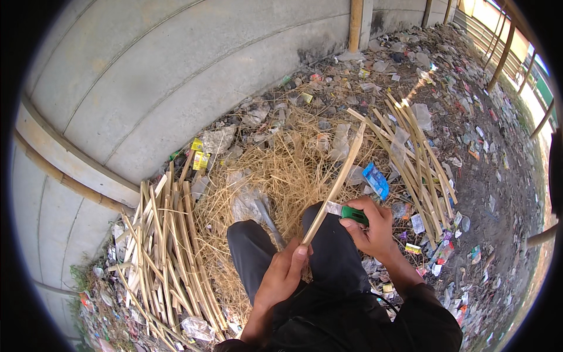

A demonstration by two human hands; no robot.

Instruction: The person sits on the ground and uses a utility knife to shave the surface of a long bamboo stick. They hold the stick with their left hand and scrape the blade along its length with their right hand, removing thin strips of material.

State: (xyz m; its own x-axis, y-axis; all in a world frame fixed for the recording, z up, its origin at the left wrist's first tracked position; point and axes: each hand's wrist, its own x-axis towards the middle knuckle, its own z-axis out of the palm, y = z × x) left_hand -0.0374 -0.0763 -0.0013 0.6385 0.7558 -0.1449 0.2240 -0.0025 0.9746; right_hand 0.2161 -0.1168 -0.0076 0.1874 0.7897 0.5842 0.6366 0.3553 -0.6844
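My left hand point(285, 274) is closed round the lower end of a pale bamboo strip point(340, 179), which slants up and away to the right over my knees. In my right hand point(373, 227) is a green-handled utility knife point(355, 215), gripped with the fingers wrapped round it. Its blade points left and meets the strip's edge, a little above my left hand. Between my dark-trousered legs, a grey pointed object point(267, 217) slants down toward my left hand; its lower end is hidden and I cannot tell what it is.
A pile of split strips point(167, 252) lies on the left, a smaller bundle point(413, 158) on the right. Straw-like shavings point(281, 158) cover the ground ahead. A blue wrapper point(375, 180) and scattered litter surround them. A grey panel wall point(193, 70) rises at the far left, with wooden posts point(502, 56) at far right.
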